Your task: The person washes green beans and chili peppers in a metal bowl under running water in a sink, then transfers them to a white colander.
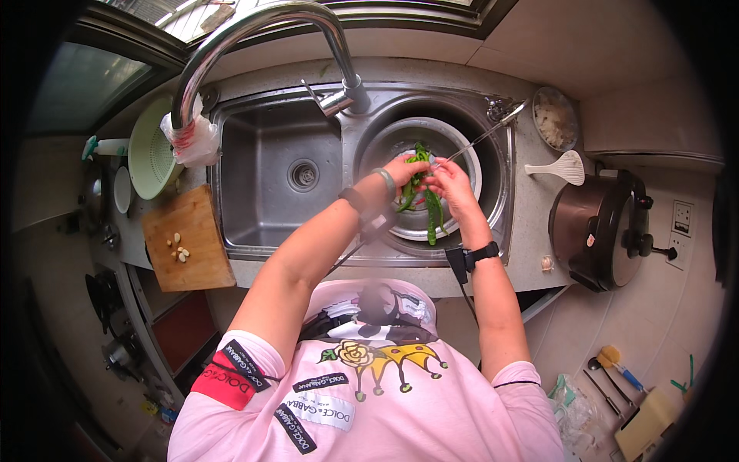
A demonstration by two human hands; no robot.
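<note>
Long green chili peppers (432,216) are bunched between my hands over a metal basin (469,151), which sits in the round bowl of the sink. My left hand (402,171) is closed around the upper part of the bunch. Close beside it, my right hand (452,183) has its fingertips at the bunch near a thin metal spout (484,137) that reaches in from the right rim. Whether the right fingers grip a pepper is unclear. Some peppers hang down towards the basin's near rim, and a small red piece (420,201) shows below my fingers.
Left of the square sink bowl (254,190), a wooden cutting board (190,231) bears several garlic cloves (183,254). A green colander (150,150) stands behind it. The large faucet (340,34) arches above. On the right are a plate of rice (555,121), a rice paddle (560,168) and an electric pressure cooker (600,228).
</note>
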